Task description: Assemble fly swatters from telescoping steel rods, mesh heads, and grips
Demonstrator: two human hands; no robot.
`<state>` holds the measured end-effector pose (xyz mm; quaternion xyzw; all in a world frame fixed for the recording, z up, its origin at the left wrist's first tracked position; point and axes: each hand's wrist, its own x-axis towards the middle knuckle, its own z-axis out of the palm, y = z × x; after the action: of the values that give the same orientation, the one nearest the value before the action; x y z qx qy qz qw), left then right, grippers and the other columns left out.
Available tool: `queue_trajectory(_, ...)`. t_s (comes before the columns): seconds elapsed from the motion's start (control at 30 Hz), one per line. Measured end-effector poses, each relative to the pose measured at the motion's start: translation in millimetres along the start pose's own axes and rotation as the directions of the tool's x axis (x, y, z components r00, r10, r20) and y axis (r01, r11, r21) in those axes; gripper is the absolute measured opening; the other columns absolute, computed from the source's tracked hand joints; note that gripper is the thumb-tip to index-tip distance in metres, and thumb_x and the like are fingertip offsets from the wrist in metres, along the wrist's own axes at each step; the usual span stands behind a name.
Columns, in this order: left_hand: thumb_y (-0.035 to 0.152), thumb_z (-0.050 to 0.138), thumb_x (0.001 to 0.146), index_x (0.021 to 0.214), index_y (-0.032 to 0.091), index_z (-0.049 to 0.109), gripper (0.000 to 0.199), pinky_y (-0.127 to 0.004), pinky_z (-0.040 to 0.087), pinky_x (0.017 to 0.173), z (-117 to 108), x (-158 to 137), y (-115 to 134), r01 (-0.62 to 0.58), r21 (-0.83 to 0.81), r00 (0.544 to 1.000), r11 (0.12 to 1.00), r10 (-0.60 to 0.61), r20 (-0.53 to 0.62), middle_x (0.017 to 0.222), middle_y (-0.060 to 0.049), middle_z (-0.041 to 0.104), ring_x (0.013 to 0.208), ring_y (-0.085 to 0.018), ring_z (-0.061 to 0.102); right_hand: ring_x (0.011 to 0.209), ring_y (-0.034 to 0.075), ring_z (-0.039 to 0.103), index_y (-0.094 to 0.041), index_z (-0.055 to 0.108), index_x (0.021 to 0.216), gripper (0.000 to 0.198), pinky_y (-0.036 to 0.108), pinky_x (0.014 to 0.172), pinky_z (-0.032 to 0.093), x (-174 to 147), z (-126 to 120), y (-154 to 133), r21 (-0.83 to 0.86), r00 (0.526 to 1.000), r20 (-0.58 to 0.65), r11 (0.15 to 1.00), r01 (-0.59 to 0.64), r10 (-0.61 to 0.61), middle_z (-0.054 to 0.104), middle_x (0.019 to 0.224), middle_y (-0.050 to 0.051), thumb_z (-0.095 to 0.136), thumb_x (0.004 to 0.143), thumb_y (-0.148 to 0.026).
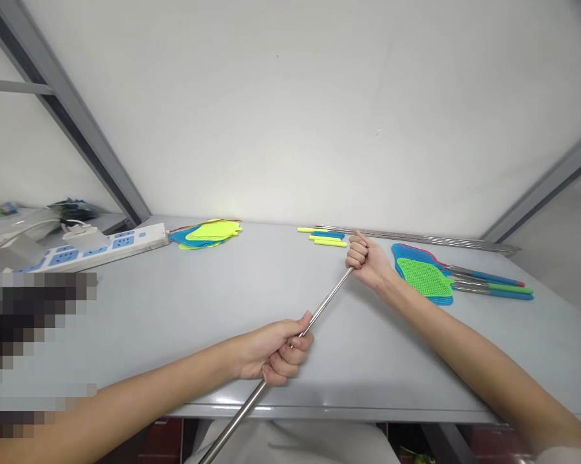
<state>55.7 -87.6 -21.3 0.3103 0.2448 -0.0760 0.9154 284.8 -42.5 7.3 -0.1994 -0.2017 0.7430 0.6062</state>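
Observation:
A thin silver telescopic metal rod (238,420) runs slantwise from the bottom edge up to the right. My left hand (283,351) is wrapped round its middle, above the table's front edge. Higher up, my right hand (362,258) is closed in a fist round the rod's far end, hiding the tip. The rod looks thicker below my left hand than above it. Just behind my right hand lie several yellow and blue handle sleeves (330,240). To the right of it are fly swatters (423,277) with green and blue mesh heads, silver shafts and coloured grips.
A bundle of metal rods (445,241) lies along the wall at the back right. Loose yellow and blue swatter heads (208,233) are piled at the back left. Beside them a white power strip (121,245) holds a plug. Grey metal posts (92,129) flank the grey table (184,309).

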Motion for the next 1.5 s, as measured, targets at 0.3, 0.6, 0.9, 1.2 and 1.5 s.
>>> queue_trajectory(0.3,0.056,0.028,0.075,0.056,0.019,0.028,0.042,-0.014,0.002,0.026,-2.5,0.0,-3.4,0.032,-0.026,0.999,0.999,-0.032,0.027,0.042,0.008,0.014,0.032,-0.004,0.004,0.034,0.007,0.003,-0.019,0.02,0.055,0.033,0.018,0.03,0.011,-3.4,-3.4,5.3,-0.008,0.999,0.043,0.999,0.032,-0.032,0.004,0.041,-0.008,0.024,0.086,-0.03)
queue_trajectory(0.6,0.054,0.024,0.078,0.054,0.019,0.027,0.042,-0.016,-0.001,0.028,3.6,-2.5,-6.4,0.055,-0.077,0.989,0.996,-0.044,0.14,0.042,0.007,0.012,0.033,-0.005,0.0,0.034,0.007,0.001,-0.019,0.021,0.055,0.034,0.017,0.029,0.011,-7.8,4.1,7.0,-0.087,0.995,0.086,0.994,0.065,-0.057,0.004,0.04,-0.009,0.027,0.085,-0.032)
queue_trajectory(0.9,0.054,0.024,0.077,0.051,0.019,0.026,0.044,-0.018,-0.003,0.031,3.3,-3.8,-7.5,0.111,-0.069,0.985,0.991,-0.1,0.142,0.041,0.007,0.011,0.033,-0.005,-0.001,0.034,0.006,-0.001,-0.019,0.02,0.054,0.035,0.017,0.029,0.008,-11.1,6.4,10.7,0.0,0.984,0.169,0.998,0.06,-0.059,0.003,0.039,-0.009,0.026,0.085,-0.033)
queue_trajectory(1.2,0.053,0.023,0.078,0.05,0.018,0.028,0.044,-0.017,-0.001,0.031,7.9,-8.3,-8.9,0.113,-0.051,0.986,0.992,-0.106,0.131,0.04,0.007,0.011,0.031,-0.005,0.001,0.034,0.006,-0.002,-0.019,0.018,0.054,0.036,0.017,0.029,0.008,-14.1,11.8,13.4,-0.047,0.986,0.156,0.996,0.074,-0.066,0.002,0.04,-0.008,0.026,0.085,-0.034)
queue_trajectory(1.5,0.047,0.024,0.081,0.066,0.017,0.039,0.036,-0.014,0.009,0.025,4.9,-5.7,1.3,-0.081,0.084,0.995,0.993,0.075,0.073,0.045,0.008,0.023,0.029,-0.003,0.01,0.034,0.007,0.003,-0.018,0.02,0.053,0.035,0.018,0.029,0.01,-14.7,23.0,0.6,-0.051,0.992,0.059,0.992,0.113,-0.11,0.004,0.042,-0.007,0.028,0.084,-0.033)
